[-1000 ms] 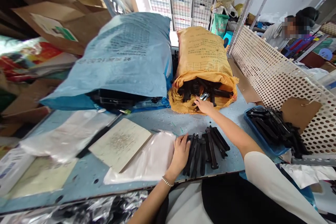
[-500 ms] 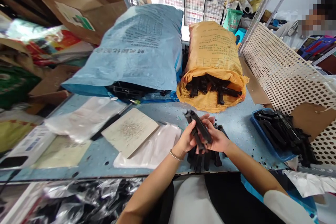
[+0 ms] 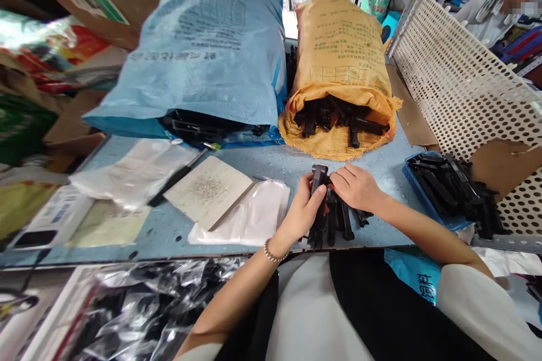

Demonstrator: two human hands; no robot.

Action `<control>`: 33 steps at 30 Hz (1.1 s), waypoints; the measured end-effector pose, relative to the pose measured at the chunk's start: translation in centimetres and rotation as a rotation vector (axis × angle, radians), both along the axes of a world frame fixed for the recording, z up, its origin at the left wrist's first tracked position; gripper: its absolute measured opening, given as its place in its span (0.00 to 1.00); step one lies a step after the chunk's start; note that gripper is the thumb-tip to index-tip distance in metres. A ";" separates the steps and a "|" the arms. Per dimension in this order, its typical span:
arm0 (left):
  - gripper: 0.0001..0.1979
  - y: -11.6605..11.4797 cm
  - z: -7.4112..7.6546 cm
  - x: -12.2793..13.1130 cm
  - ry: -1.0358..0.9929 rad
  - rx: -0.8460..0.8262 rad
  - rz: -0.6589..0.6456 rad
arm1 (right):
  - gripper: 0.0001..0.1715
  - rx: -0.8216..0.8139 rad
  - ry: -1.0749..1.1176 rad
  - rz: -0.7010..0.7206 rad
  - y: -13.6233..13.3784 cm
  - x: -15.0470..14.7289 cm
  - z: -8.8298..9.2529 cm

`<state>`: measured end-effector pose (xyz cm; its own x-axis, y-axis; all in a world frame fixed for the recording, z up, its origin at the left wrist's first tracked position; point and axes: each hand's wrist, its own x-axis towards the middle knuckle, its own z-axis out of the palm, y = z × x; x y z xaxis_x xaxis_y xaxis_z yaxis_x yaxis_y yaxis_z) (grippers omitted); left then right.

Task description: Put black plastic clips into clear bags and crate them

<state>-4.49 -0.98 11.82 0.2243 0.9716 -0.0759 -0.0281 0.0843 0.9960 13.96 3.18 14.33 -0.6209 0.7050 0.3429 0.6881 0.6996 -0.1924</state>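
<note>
My left hand (image 3: 301,211) and my right hand (image 3: 356,186) both grip a long black plastic part (image 3: 318,176), held low over a row of several similar black parts (image 3: 334,223) lying at the near edge of the blue table (image 3: 271,166). The fingers of both hands are closed round the part. Behind them an orange woven sack (image 3: 341,73) lies on its side, its open mouth full of more black parts.
A blue sack (image 3: 212,51) lies left of the orange one. Clear plastic bags (image 3: 248,220) and a card sheet (image 3: 207,190) lie left of my hands. A blue tray (image 3: 455,194) of black parts stands at right against a perforated white panel (image 3: 461,90). Another person sits beyond it.
My right hand came back from the orange sack with a black part, my left hand joined it, and both lowered the part toward the row on the table.
</note>
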 end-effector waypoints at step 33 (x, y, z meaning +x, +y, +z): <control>0.26 1.9 -6.9 -5.2 0.384 -0.116 0.189 | 0.33 -0.318 -0.063 -0.401 -6.0 2.4 -7.3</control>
